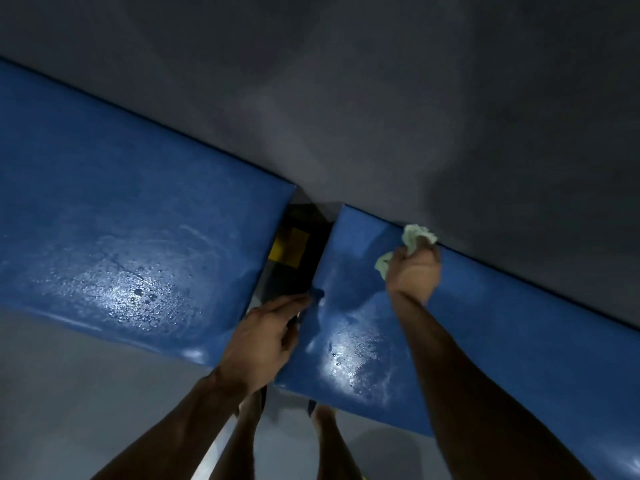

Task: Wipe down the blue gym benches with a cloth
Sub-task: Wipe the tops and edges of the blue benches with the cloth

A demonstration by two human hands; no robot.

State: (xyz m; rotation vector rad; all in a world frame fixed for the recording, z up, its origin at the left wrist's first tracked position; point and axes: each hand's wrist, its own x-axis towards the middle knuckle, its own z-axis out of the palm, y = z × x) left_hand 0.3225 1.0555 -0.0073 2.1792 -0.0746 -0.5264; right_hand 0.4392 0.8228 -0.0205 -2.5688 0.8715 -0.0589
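Observation:
Two blue padded gym benches run across the view, both wet with droplets. The left bench (121, 220) fills the left half. The right bench (502, 323) stretches to the lower right. My right hand (414, 271) grips a crumpled pale green cloth (414, 237) against the far edge of the right bench. My left hand (265, 337) rests at the near left corner of the right bench, fingers stretched along its edge by the gap, thumb curled toward the edge.
A dark gap (298, 251) between the benches shows a black frame with a yellow patch (289, 249). Grey floor (381, 98) lies beyond the benches and in front of them. My bare legs (325, 441) stand below the gap.

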